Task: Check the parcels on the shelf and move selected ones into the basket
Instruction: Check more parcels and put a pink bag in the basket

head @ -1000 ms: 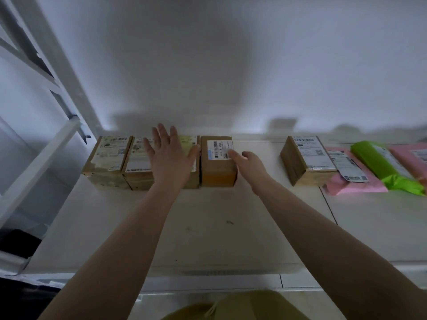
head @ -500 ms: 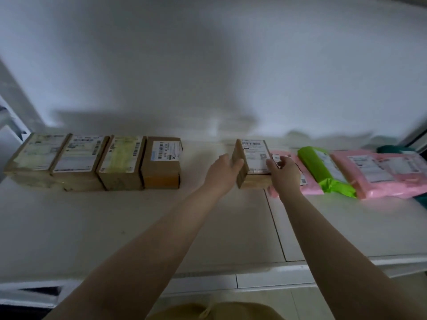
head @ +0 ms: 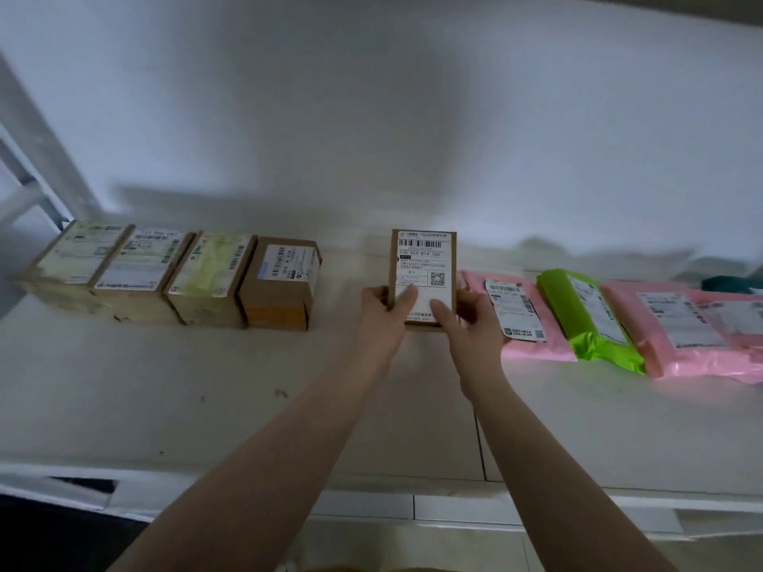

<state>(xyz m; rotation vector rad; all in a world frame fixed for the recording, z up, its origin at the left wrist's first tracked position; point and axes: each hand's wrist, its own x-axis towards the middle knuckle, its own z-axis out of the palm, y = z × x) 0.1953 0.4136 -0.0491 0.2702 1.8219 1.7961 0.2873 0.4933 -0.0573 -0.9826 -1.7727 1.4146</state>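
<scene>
A small brown cardboard parcel (head: 423,262) with a white barcode label is tilted up so its label faces me. My left hand (head: 382,315) grips its lower left edge and my right hand (head: 472,324) grips its lower right edge, thumbs on the label. To the left, several labelled cardboard boxes (head: 165,274) stand in a row on the white shelf (head: 206,386). Right of the held parcel lie a pink mailer (head: 516,319), a green mailer (head: 586,319) and another pink mailer (head: 685,332). No basket is in view.
The white wall rises directly behind the parcels. A white shelf-frame upright (head: 29,167) stands at the far left. A dark green item (head: 731,282) peeks out at the far right behind the pink mailers. The shelf's front edge (head: 371,485) runs below my forearms.
Both hands left the row of boxes on the left and moved right to the lone cardboard parcel. They closed on it and tipped it up so its label faces me.
</scene>
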